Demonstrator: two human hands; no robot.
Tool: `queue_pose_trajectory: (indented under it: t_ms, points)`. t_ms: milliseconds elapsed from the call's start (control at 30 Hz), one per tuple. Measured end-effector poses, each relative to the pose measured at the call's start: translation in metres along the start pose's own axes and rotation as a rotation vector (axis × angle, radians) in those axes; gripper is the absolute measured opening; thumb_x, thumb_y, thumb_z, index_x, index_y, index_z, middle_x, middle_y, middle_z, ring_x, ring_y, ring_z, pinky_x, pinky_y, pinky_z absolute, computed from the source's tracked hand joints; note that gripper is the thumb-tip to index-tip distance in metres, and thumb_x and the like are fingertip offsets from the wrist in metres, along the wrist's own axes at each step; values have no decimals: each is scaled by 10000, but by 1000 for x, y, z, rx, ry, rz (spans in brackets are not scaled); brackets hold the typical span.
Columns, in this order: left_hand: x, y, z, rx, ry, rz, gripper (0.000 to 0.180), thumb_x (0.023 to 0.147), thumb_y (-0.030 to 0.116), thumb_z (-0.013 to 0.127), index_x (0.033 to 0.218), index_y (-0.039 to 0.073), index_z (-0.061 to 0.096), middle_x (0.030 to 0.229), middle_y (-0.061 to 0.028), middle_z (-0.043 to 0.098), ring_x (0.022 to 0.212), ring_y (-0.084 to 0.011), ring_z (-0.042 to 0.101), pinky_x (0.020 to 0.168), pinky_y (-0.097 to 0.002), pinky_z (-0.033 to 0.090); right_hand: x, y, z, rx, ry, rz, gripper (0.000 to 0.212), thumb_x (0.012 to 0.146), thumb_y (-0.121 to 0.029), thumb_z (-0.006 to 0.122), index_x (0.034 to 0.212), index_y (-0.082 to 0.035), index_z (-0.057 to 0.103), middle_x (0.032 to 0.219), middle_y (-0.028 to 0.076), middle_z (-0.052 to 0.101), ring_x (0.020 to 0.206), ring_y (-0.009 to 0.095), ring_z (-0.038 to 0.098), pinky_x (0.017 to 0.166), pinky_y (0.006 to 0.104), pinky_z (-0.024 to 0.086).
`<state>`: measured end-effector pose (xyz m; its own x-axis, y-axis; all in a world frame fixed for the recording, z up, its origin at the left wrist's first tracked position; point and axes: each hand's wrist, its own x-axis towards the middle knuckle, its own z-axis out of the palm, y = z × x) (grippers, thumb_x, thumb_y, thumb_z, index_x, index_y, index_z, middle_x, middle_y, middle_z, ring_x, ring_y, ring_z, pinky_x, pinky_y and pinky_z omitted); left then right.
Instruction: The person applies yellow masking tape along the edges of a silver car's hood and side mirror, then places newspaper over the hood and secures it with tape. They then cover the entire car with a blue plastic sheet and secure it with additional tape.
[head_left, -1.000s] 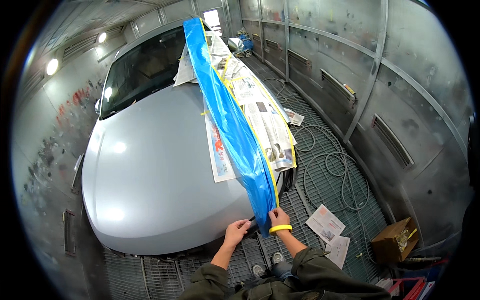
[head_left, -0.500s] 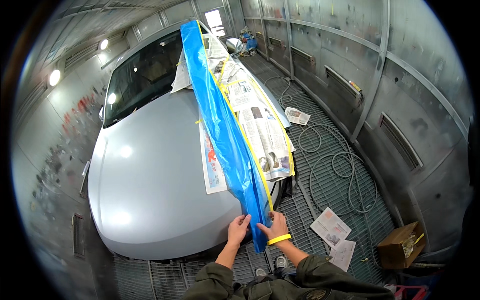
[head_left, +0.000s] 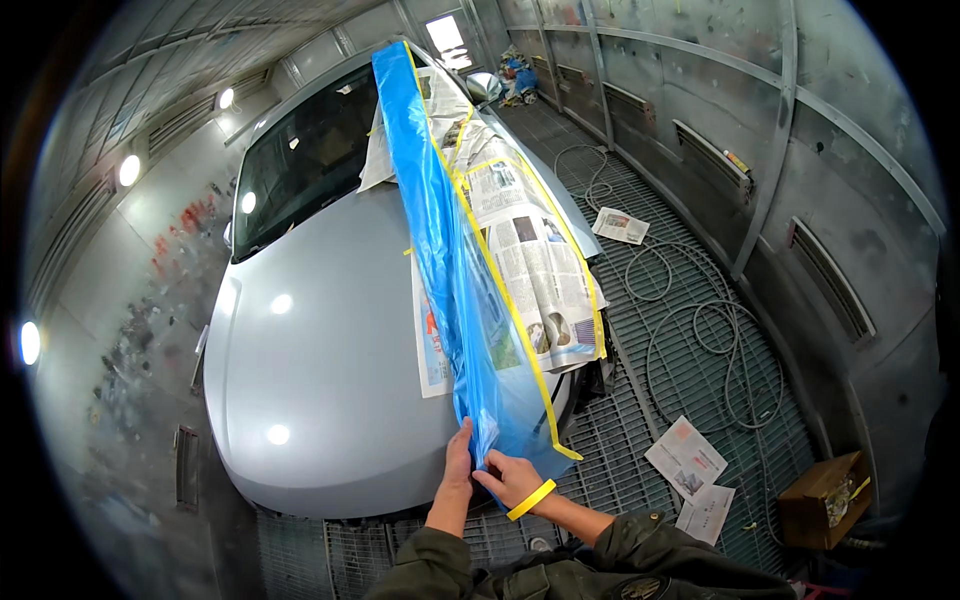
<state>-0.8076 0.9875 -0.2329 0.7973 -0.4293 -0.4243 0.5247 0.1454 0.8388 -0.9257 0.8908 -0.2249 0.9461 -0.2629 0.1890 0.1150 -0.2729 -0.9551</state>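
A long strip of blue plastic masking film [head_left: 412, 175] runs from the windshield down over the grey car hood [head_left: 330, 350]. Yellow tape [head_left: 512, 308] lines its right edge, beside newspaper sheets [head_left: 535, 280] laid over the fender side. At the front end of the car, my left hand [head_left: 456, 468] grips the gathered left part of the film, its fingers partly hidden. My right hand [head_left: 512, 482], with a yellow band on the wrist, pinches the film just right of it. Between the right hand and the tape, the film spreads out in a thin see-through sheet.
Coiled hoses [head_left: 715, 350] lie on the floor grating [head_left: 610, 440] to the right. Loose newspaper pages [head_left: 688, 460] and a cardboard box [head_left: 822, 500] are on the floor at lower right. A metal wall [head_left: 850, 190] closes off the right side.
My right hand has moved left, off the taped edge and close to my left hand. The film's lower end has opened out to the right, and the view has shifted slightly.
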Motion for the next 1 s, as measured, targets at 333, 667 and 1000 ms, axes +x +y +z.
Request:
queue_pose_trajectory:
  t_ms: [333, 667, 1000]
  points:
    - [-43, 46, -48, 104, 322, 384, 259, 1017, 268, 599, 1045, 20, 670, 910, -26, 686, 761, -98, 607, 684, -268, 505, 27, -29, 48, 121, -142, -110, 279, 922, -260, 683, 911, -20, 539, 741, 180, 635, 667, 374, 623, 601, 422, 478]
    - [-76, 119, -140, 695, 787, 748, 356, 1009, 263, 589, 832, -42, 639, 637, -36, 530, 632, -108, 443, 582, -338, 396, 41, -66, 103, 262, -333, 27, 235, 918, -234, 716, 911, -14, 635, 729, 67, 651, 655, 135, 596, 620, 305, 480]
    - [-106, 174, -206, 769, 534, 707, 369, 982, 287, 644, 781, -22, 622, 577, -32, 473, 568, -105, 402, 542, -324, 366, 83, -22, 124, 558, 254, 393, 355, 977, -270, 630, 1240, -34, 598, 1065, 43, 655, 903, 133, 643, 734, 290, 518]
